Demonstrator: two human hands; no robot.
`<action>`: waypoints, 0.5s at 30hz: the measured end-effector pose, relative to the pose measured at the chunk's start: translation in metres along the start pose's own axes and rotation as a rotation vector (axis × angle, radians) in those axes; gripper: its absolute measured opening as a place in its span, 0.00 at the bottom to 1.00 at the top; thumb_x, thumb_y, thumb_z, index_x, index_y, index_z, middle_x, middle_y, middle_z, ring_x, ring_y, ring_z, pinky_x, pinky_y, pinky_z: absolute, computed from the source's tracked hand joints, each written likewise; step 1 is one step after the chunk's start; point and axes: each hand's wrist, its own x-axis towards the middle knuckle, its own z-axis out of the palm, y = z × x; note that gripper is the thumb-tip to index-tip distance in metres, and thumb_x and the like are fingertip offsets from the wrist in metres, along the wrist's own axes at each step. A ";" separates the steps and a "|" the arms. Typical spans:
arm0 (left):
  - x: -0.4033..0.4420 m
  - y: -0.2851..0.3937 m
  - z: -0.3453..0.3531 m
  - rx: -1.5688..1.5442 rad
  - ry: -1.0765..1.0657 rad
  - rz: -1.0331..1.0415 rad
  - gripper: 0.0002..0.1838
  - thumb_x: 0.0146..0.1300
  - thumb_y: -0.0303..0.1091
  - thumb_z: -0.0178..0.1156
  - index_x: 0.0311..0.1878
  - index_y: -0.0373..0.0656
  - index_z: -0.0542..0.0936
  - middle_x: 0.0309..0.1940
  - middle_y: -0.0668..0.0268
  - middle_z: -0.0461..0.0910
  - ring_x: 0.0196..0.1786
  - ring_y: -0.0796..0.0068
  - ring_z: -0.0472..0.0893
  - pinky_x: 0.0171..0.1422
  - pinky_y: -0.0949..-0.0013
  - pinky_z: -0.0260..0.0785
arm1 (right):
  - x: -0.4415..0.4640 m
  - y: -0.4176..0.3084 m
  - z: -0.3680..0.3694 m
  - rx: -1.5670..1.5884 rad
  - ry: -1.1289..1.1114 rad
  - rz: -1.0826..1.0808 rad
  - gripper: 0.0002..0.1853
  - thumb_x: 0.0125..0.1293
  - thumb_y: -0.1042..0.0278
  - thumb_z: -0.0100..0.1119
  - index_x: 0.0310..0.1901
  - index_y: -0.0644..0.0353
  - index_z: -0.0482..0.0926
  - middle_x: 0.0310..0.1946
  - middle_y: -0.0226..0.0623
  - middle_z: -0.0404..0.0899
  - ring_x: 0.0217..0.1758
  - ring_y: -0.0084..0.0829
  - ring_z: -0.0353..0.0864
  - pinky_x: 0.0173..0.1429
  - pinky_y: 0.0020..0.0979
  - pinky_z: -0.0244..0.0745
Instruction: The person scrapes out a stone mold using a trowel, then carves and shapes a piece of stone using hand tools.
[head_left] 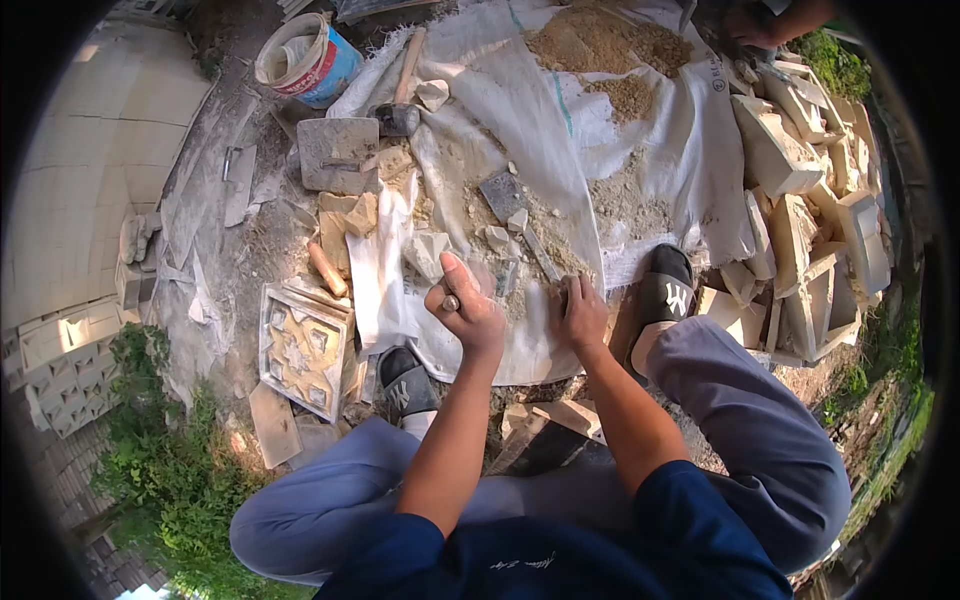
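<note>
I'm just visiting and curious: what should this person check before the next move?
- Left hand grip: ok, fingers closed round a handle.
- Right hand grip: cannot tell, what it holds is hidden.
- Hand protection: not ok, both bare.
- White sheet smooth and clear: not ok, wrinkled and strewn with stone pieces.
- Hammer out of the way: ok, lying apart from both hands.
- Co-worker's hand clear: ok, far at top right.

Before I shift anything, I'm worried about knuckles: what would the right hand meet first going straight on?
Probably the narrow grey bar just ahead of the right hand; depth is unclear, and they may touch.
</note>
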 end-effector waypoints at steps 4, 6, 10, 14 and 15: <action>0.000 -0.036 0.015 0.098 -0.097 0.041 0.31 0.78 0.40 0.48 0.14 0.39 0.58 0.10 0.74 0.60 0.16 0.84 0.57 0.22 0.68 0.46 | 0.000 -0.002 0.000 0.003 -0.060 0.031 0.12 0.64 0.59 0.62 0.46 0.53 0.77 0.40 0.42 0.76 0.37 0.47 0.81 0.39 0.43 0.77; 0.005 -0.034 0.015 0.088 -0.108 0.015 0.31 0.77 0.41 0.48 0.14 0.39 0.59 0.10 0.75 0.60 0.16 0.85 0.57 0.22 0.68 0.45 | 0.002 0.003 0.001 0.013 -0.052 0.031 0.12 0.63 0.61 0.62 0.46 0.54 0.77 0.39 0.42 0.76 0.37 0.48 0.81 0.38 0.43 0.76; 0.000 0.011 0.020 -0.021 0.021 0.008 0.32 0.77 0.41 0.50 0.13 0.43 0.57 0.10 0.75 0.59 0.15 0.84 0.56 0.21 0.70 0.44 | -0.005 0.002 0.001 0.005 -0.064 0.045 0.13 0.63 0.60 0.63 0.46 0.52 0.77 0.40 0.41 0.76 0.37 0.47 0.81 0.39 0.42 0.76; -0.004 -0.068 -0.004 0.253 -0.158 0.195 0.32 0.77 0.41 0.50 0.13 0.45 0.55 0.10 0.75 0.58 0.15 0.84 0.55 0.21 0.70 0.44 | -0.003 -0.003 -0.002 0.010 -0.081 0.048 0.13 0.63 0.59 0.62 0.48 0.51 0.78 0.41 0.40 0.75 0.38 0.46 0.80 0.41 0.43 0.76; 0.001 -0.060 0.001 0.241 -0.157 0.209 0.32 0.77 0.41 0.50 0.13 0.45 0.55 0.10 0.75 0.58 0.15 0.84 0.55 0.21 0.70 0.44 | 0.001 -0.001 -0.001 0.011 -0.084 0.055 0.13 0.63 0.60 0.62 0.48 0.51 0.78 0.41 0.40 0.75 0.38 0.47 0.80 0.41 0.43 0.76</action>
